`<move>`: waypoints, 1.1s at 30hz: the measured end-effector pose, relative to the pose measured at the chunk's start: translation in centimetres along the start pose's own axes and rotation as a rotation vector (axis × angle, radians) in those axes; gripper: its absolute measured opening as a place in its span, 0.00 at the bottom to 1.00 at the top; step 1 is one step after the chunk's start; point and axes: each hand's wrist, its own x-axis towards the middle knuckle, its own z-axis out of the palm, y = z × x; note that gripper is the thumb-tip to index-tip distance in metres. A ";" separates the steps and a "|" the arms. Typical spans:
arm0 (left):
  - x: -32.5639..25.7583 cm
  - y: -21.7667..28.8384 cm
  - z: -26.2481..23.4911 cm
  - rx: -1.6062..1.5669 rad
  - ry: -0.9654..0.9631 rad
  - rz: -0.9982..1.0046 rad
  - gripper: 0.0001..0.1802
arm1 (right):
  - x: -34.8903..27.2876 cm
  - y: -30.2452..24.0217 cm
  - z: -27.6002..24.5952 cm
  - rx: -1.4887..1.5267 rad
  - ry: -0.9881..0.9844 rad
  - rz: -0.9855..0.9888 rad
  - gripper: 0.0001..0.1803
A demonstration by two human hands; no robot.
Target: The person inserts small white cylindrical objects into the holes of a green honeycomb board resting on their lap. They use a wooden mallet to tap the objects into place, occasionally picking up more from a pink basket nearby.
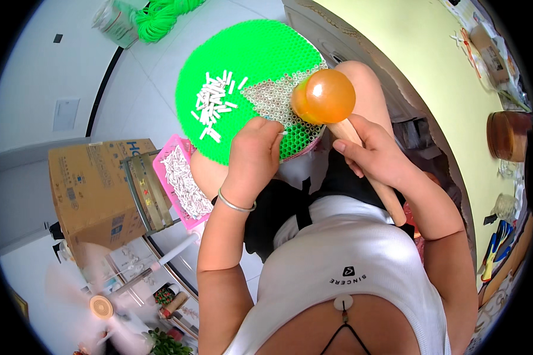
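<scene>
A round green pegboard [243, 53] rests on my lap, with a wedge of its holes filled by short white tubes [275, 97]. A loose pile of white tubes [214, 103] lies on its left half. My left hand [253, 151] is at the board's near edge, fingertips pinched on one white tube by the filled wedge. My right hand [376, 155] grips the wooden handle of an orange rubber mallet [324, 96], whose head hovers over the board's right edge.
A pink basket [172, 151] full of white tubes sits at my left knee, on a stool beside a cardboard box [95, 189]. A spinning fan [100, 306] stands lower left. Green cord [160, 18] lies on the floor beyond. A yellow-green table [420, 77] runs along my right.
</scene>
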 end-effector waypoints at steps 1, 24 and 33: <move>0.0 -0.1 0.2 0.031 -0.014 0.019 0.05 | 0.0 0.0 0.0 0.001 -0.002 -0.005 0.13; -4.0 -7.4 -4.7 0.437 0.100 0.107 0.13 | -0.4 -2.5 1.6 -0.419 -0.118 -0.129 0.18; -2.5 -7.1 -4.7 0.430 0.016 -0.054 0.12 | -0.6 -1.1 -0.5 0.077 0.025 0.003 0.12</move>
